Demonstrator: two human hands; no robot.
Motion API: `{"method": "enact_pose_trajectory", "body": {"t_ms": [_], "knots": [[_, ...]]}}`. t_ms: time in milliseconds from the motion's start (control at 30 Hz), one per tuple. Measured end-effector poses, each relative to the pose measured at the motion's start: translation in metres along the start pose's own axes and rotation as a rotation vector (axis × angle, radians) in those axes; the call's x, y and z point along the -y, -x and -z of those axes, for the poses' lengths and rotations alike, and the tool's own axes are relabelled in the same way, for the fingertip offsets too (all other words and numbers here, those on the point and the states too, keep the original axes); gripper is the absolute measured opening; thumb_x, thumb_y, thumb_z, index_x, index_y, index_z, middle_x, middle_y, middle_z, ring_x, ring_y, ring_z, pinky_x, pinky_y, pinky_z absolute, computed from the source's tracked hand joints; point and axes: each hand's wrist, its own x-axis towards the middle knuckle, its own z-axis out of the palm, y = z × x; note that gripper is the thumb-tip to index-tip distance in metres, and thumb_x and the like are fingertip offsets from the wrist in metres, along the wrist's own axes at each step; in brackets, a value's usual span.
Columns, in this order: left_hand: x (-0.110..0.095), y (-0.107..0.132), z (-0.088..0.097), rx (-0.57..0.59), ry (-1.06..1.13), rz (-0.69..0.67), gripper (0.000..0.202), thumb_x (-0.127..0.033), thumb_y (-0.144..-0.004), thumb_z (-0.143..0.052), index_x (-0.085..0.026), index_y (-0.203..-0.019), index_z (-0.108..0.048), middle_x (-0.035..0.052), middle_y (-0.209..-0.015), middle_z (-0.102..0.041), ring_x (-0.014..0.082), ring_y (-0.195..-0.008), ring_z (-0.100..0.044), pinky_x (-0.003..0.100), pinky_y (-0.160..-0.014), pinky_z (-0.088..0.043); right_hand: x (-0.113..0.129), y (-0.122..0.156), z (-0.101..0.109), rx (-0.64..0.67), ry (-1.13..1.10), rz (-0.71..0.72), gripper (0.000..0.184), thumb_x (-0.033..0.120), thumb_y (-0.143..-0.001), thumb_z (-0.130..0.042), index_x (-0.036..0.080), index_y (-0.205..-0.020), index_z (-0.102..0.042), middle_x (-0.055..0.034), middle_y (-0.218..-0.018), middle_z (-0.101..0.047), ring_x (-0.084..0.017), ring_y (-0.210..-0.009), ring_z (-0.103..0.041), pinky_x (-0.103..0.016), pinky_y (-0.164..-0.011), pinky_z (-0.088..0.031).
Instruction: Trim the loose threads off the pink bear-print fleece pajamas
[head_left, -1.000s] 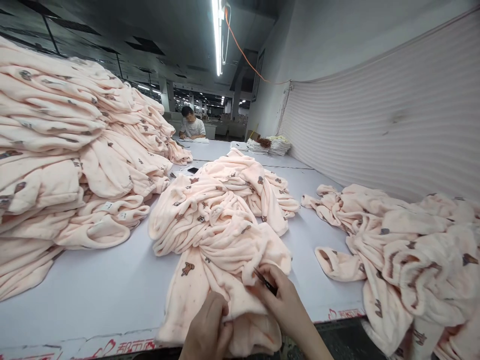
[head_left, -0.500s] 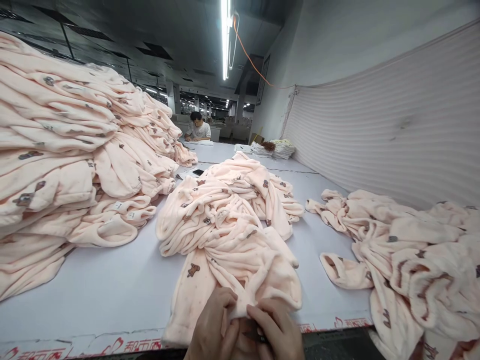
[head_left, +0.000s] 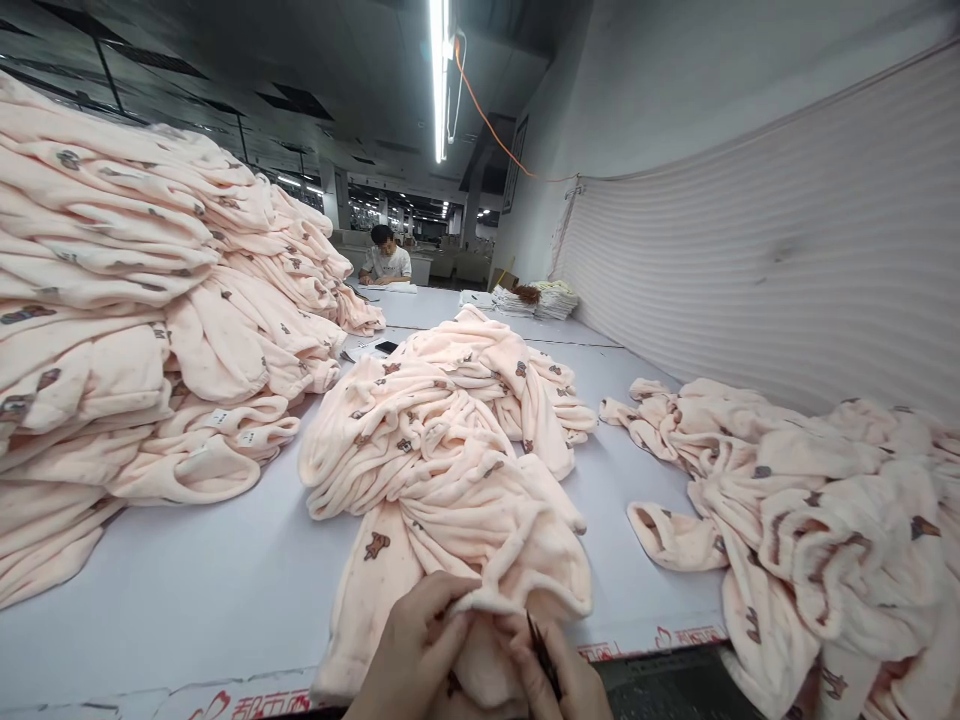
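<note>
A pink fleece garment (head_left: 457,500) with small brown bear prints lies crumpled on the white table (head_left: 187,590), its near end hanging over the front edge. My left hand (head_left: 416,655) pinches a folded edge of that garment at the bottom of the view. My right hand (head_left: 559,680) sits just right of it, closed around small dark thread snips (head_left: 541,650) whose tip points up toward the fabric edge. Both hands touch the same hem area.
A tall stack of the same pink garments (head_left: 127,320) fills the left side. A loose heap of them (head_left: 817,510) lies at the right by a ribbed wall covering. A person (head_left: 384,258) sits at the far end near white stacks (head_left: 536,298). A phone (head_left: 386,347) lies mid-table.
My right hand moved from on top of the garment down to the near hem beside my left hand, and the snips now point up at the pinched edge.
</note>
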Motion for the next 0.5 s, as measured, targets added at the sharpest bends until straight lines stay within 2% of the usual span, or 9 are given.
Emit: {"method": "enact_pose_trajectory", "body": {"t_ms": [67,133,233,300,400,500], "knots": [[-0.002,-0.004,0.004,0.034,0.204,0.135,0.026,-0.032,-0.087,-0.054,-0.022,-0.107,-0.066,0.0061,-0.106,-0.07,0.0226,-0.104,-0.062,0.034,-0.091,-0.047,0.002,-0.013,0.007,-0.005,0.003,-0.018,0.03,0.047,-0.093,-0.045,0.024,-0.089,-0.063,-0.0014,-0.079,-0.068,-0.017,-0.074,-0.065,-0.021,-0.068,-0.05],[-0.002,-0.007,0.007,0.058,0.381,0.211,0.027,-0.035,-0.086,-0.056,-0.02,-0.105,-0.067,0.0052,-0.101,-0.072,0.0227,-0.1,-0.063,0.033,-0.09,-0.046,0.002,-0.022,0.012,0.002,0.03,-0.022,0.026,0.043,-0.092,-0.047,0.023,-0.085,-0.062,-0.0017,-0.079,-0.066,-0.018,-0.077,-0.064,-0.022,-0.07,-0.05],[0.002,-0.009,0.01,0.086,0.552,0.304,0.027,-0.035,-0.084,-0.059,-0.018,-0.104,-0.068,0.004,-0.094,-0.073,0.021,-0.09,-0.063,0.031,-0.082,-0.047,0.0,-0.027,0.014,0.008,0.087,0.06,0.02,0.039,-0.087,-0.057,0.023,-0.099,-0.062,-0.0036,-0.097,-0.067,-0.02,-0.093,-0.063,-0.025,-0.079,-0.05],[0.004,-0.01,0.01,0.086,0.632,0.337,0.027,-0.033,-0.083,-0.062,-0.018,-0.103,-0.068,0.0038,-0.093,-0.073,0.02,-0.088,-0.063,0.031,-0.081,-0.046,0.0,-0.025,0.012,0.035,0.157,0.167,0.026,0.035,-0.085,-0.058,0.026,-0.11,-0.061,-0.0035,-0.109,-0.066,-0.021,-0.104,-0.061,-0.027,-0.086,-0.049],[0.006,-0.01,0.008,0.08,0.721,0.338,0.025,-0.031,-0.083,-0.063,-0.02,-0.105,-0.067,0.003,-0.095,-0.073,0.019,-0.089,-0.063,0.031,-0.084,-0.046,0.005,-0.021,0.005,0.05,0.364,0.303,0.027,0.025,-0.086,-0.053,0.026,-0.111,-0.061,-0.0044,-0.105,-0.068,-0.025,-0.105,-0.061,-0.031,-0.086,-0.049],[0.008,-0.011,0.006,0.08,0.76,0.332,0.023,-0.031,-0.084,-0.063,-0.02,-0.104,-0.067,0.0028,-0.096,-0.073,0.0187,-0.09,-0.063,0.031,-0.086,-0.046,0.01,-0.023,0.001,0.005,0.543,0.358,0.027,0.021,-0.087,-0.05,0.023,-0.111,-0.061,-0.0063,-0.105,-0.069,-0.029,-0.104,-0.061,-0.038,-0.086,-0.049]]}}
